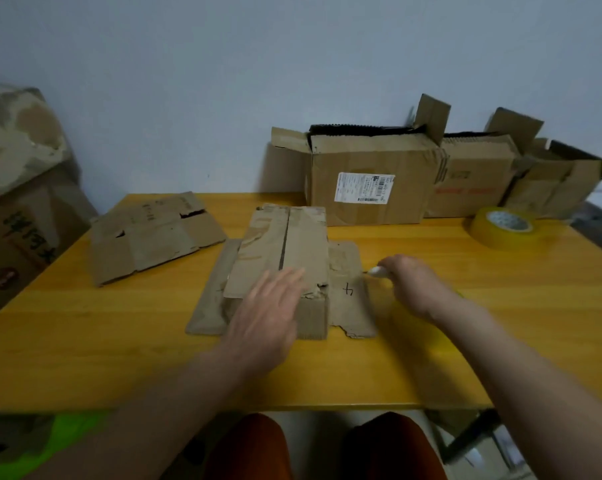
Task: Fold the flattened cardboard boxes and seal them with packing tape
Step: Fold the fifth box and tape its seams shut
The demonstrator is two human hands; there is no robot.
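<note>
A worn cardboard box (285,244) stands folded in the middle of the yellow table (465,341), its two top flaps meeting along a centre seam and its side flaps spread flat on the table. My left hand (271,313) lies flat on the box's near top edge with straight fingers. My right hand (413,282) grips a small white tool (377,270) just right of the box's right flap. A flattened cardboard box (154,233) lies at the left of the table. A roll of yellow packing tape (503,226) lies at the far right.
Three assembled open-topped boxes (372,178) stand along the wall at the back right. A large brown box (19,209) stands off the table's left side. My knees show below the table's near edge.
</note>
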